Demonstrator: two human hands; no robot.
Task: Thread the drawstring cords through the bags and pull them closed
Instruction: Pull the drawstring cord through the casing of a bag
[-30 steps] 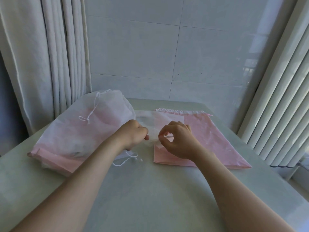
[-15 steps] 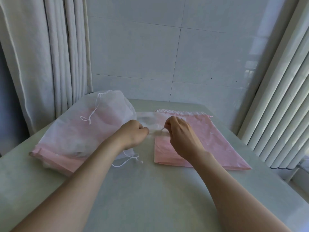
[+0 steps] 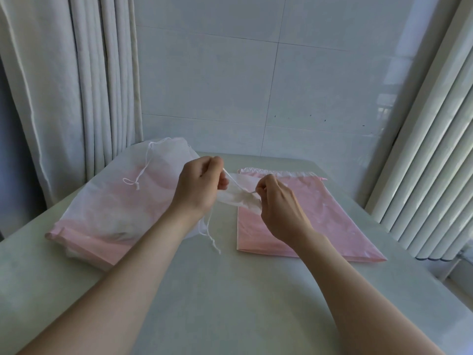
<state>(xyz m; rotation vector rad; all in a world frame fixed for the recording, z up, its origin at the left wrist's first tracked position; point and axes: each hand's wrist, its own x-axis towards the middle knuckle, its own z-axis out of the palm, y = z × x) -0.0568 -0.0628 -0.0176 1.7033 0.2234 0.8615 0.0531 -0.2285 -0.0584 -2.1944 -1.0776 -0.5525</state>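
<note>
Head view, left to right. Big white bag (image 3: 110, 201) lies on the table (image 3: 230, 290), mouth gathered, pink showing through its thin fabric (contents unclear). My left hand (image 3: 199, 185), fingers curled, pinches a thin white cord (image 3: 238, 187); its loose tail hangs to the tabletop. The cord runs taut to my right hand (image 3: 279, 208), thumb and forefinger pinching it, over a small crumpled white bag (image 3: 240, 201) bunched between both hands. Flat pink bag (image 3: 320, 221) lies beneath, at right.

Pale pink bags (image 3: 320, 219), white cord (image 3: 236, 185), translucent white sack (image 3: 110, 201), white curtains (image 3: 64, 85), pale green table (image 3: 230, 290)
</note>
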